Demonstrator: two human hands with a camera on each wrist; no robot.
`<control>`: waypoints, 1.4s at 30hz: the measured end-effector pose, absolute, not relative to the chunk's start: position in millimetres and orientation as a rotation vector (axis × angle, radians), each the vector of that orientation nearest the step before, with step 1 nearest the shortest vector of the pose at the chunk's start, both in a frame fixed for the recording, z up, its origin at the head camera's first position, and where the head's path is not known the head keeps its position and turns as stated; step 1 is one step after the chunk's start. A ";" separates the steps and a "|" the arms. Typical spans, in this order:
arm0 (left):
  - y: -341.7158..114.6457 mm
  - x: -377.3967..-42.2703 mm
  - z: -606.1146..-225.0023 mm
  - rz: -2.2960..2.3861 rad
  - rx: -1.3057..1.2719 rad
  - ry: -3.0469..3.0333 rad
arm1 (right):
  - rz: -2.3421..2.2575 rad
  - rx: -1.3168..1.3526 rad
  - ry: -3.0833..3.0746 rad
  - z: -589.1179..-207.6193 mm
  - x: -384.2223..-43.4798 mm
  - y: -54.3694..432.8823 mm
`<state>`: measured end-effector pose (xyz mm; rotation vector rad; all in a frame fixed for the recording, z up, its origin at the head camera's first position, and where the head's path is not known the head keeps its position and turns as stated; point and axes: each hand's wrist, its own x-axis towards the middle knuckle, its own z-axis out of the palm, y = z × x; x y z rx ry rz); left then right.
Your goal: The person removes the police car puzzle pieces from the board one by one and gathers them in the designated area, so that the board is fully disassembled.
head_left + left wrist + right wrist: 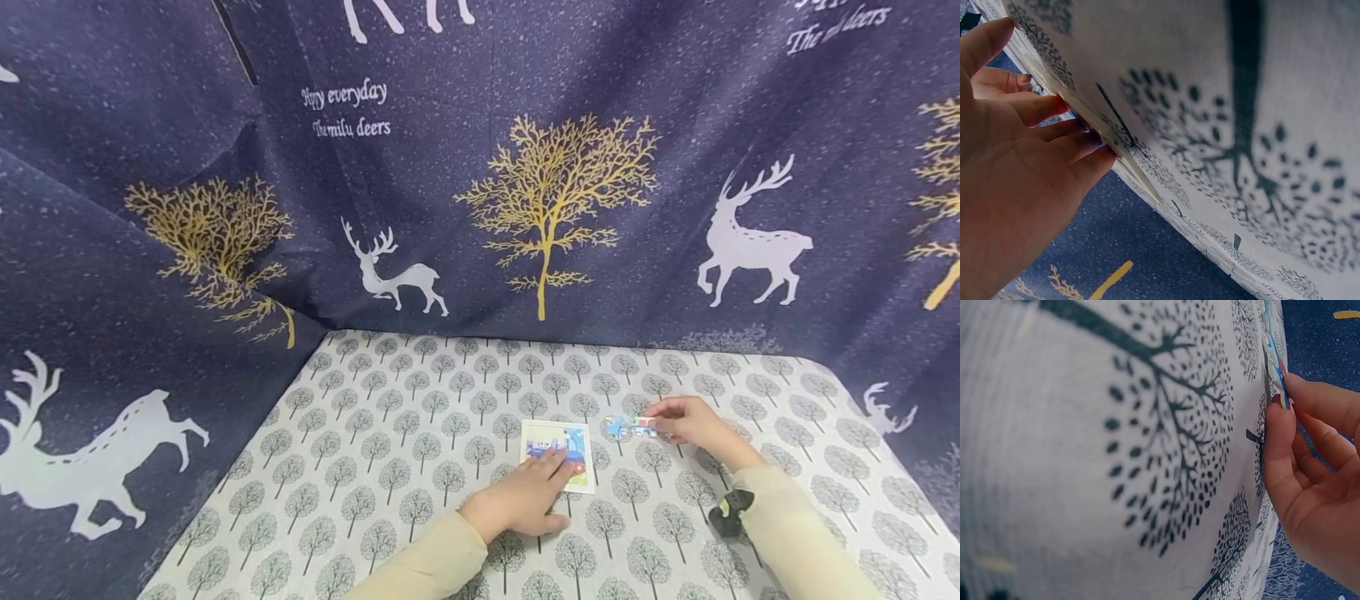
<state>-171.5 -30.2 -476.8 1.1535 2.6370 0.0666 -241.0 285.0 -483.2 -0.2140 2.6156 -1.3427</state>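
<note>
A small square jigsaw puzzle board (590, 468) with a white border and a colourful picture lies on the cloth. My left hand (525, 493) rests across it, fingers spread over the lower half of the picture and hiding part of it. In the left wrist view, the fingertips press on the face of the thin board (1138, 172). To the right of the board, my right hand (692, 425) pinches a blue and red puzzle piece (642, 426) between thumb and fingers, close over the cloth. Another blue puzzle piece (616, 427) lies just left of that one.
The table is covered by a white cloth (405, 475) printed with grey trees. Behind it and along the left hangs a dark blue curtain (465, 275) with deer and gold trees. A dark object (729, 512) sits at the right sleeve's cuff.
</note>
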 end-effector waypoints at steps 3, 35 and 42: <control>-30.1 -171.7 -477.3 0.062 1.152 2.636 | -1.341 -0.200 2.624 -483.4 -241.4 285.4; -30.4 -170.4 -475.3 0.077 1.131 2.623 | -1.362 -0.327 2.687 -472.9 -245.2 258.2; -29.8 -171.0 -477.1 0.057 1.129 2.637 | -1.394 -0.413 2.638 -469.7 -248.4 234.6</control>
